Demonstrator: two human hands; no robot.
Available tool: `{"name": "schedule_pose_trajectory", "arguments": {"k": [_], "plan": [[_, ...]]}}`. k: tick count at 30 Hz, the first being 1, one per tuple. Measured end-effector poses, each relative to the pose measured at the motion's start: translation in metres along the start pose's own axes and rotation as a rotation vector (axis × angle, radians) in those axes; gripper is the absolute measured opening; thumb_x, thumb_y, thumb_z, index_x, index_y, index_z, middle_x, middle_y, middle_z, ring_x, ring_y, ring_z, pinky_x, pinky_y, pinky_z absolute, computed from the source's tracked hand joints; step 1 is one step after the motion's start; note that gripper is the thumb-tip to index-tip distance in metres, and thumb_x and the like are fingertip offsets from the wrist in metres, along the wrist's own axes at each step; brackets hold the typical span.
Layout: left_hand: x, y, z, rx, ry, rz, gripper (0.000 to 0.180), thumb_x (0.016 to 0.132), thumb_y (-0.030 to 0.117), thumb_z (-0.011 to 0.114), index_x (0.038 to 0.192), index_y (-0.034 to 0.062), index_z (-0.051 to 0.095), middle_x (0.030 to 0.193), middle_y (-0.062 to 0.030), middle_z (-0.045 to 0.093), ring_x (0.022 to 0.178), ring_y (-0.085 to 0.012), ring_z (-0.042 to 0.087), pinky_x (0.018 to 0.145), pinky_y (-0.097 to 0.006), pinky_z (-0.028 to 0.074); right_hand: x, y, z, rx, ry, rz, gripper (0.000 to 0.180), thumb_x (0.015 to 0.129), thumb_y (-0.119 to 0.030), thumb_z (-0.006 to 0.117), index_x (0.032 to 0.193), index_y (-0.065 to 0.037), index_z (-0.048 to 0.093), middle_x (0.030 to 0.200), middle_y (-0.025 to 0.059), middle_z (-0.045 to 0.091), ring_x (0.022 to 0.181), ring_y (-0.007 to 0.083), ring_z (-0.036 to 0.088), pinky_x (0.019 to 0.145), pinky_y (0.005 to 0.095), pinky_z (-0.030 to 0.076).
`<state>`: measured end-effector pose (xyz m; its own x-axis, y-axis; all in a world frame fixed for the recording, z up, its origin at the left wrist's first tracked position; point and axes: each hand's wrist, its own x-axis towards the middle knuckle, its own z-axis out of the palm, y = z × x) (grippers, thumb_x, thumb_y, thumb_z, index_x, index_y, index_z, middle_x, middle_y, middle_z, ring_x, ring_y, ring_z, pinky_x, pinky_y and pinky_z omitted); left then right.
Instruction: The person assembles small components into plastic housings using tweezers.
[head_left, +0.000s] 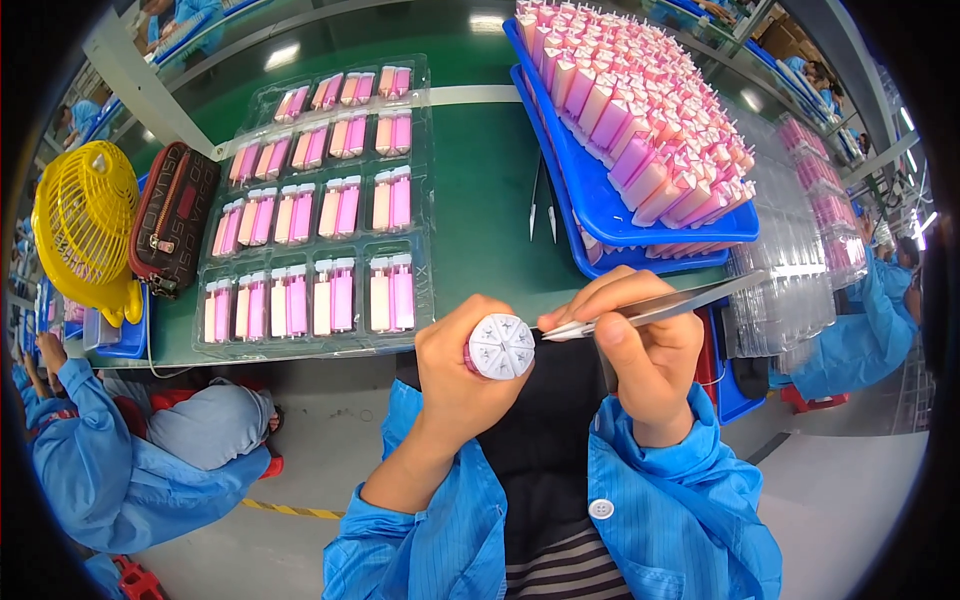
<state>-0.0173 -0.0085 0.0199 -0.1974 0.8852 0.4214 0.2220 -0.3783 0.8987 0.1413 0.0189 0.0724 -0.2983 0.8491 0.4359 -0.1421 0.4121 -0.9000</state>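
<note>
The person wears a bright blue work coat (640,510) with long sleeves, open in front, and one white button (600,508). Under it is a black top (545,430) with grey stripes lower down. Both hands are bare.

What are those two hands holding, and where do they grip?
Left hand wraps the pink tube's body, white cap exposed. Right hand pinches metal tweezers mid-length.

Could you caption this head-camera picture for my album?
Left hand holds a pink cylinder while right hand points tweezers at its white end.
</note>
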Motion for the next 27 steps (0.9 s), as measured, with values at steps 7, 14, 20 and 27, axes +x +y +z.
{"name": "schedule_pose_trajectory", "arguments": {"k": [7, 14, 20, 27], "plan": [[0.001, 0.003, -0.001, -0.040, -0.071, -0.045, 0.023, 0.061, -0.004, 0.075, 0.077, 0.0022, 0.059, 0.067, -0.0066, 0.061, 0.061, -0.0154, 0.063, 0.056, -0.026, 0.047, 0.008, 0.000, -0.002, -0.135, -0.108, -0.034, 0.008, 0.089, -0.005, 0.065, 0.088, 0.003, 0.067, 0.078, 0.0095, 0.065, 0.065, 0.0151, 0.060, 0.056, 0.0257, 0.043], [0.003, 0.004, -0.002, -0.036, -0.102, -0.043, 0.023, 0.062, -0.003, 0.075, 0.077, 0.0021, 0.059, 0.068, -0.0078, 0.061, 0.061, -0.0182, 0.064, 0.056, -0.027, 0.048, 0.013, -0.013, -0.009, -0.225, -0.237, 0.052, 0.013, 0.090, -0.005, 0.058, 0.089, 0.007, 0.063, 0.085, 0.0183, 0.067, 0.078, 0.0194, 0.065, 0.071, 0.0280, 0.051], [0.003, 0.002, -0.002, -0.026, -0.125, -0.011, 0.021, 0.064, -0.002, 0.074, 0.077, 0.0023, 0.059, 0.068, -0.0090, 0.061, 0.060, -0.0221, 0.063, 0.055, -0.029, 0.048, 0.013, -0.012, -0.009, -0.233, -0.254, 0.052, 0.009, 0.086, -0.002, 0.060, 0.086, 0.006, 0.064, 0.083, 0.0178, 0.068, 0.075, 0.0184, 0.064, 0.066, 0.0267, 0.049], [0.002, 0.003, -0.003, -0.025, -0.166, 0.003, 0.020, 0.064, -0.002, 0.074, 0.076, 0.0024, 0.059, 0.068, -0.0096, 0.059, 0.060, -0.0246, 0.062, 0.055, -0.030, 0.047, 0.016, -0.013, -0.011, -0.251, -0.289, 0.002, 0.006, 0.083, -0.001, 0.065, 0.083, 0.005, 0.066, 0.081, 0.0159, 0.068, 0.071, 0.0183, 0.064, 0.063, 0.0263, 0.049]]}}
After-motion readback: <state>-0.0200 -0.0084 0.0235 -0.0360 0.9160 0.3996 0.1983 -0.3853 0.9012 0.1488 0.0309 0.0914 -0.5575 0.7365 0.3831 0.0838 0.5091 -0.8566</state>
